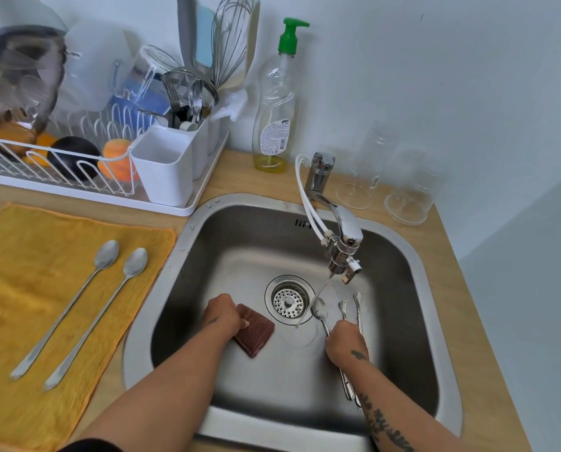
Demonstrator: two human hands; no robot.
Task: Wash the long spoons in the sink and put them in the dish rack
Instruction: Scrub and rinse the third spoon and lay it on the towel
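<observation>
Mid-wash: spoons under the tap, racking yet to come.
The right hand [344,340] has its grip wrapped round a bunch of long steel spoons [320,309] under running water in the stainless steel sink [240,243]. The left hand [224,313] has its grip on a brown mesh scouring pad [256,334]. Two more long spoons [107,254] lie on the yellow cloth [28,256] on the surface; whether they are washed or waiting I cannot tell. All likely still have to go to the white wire dish rack [44,171].

Two long spoons [105,254] lie on the cloth [28,272] left of the sink [174,275]; apparently three spoons [320,309] inside it.
</observation>
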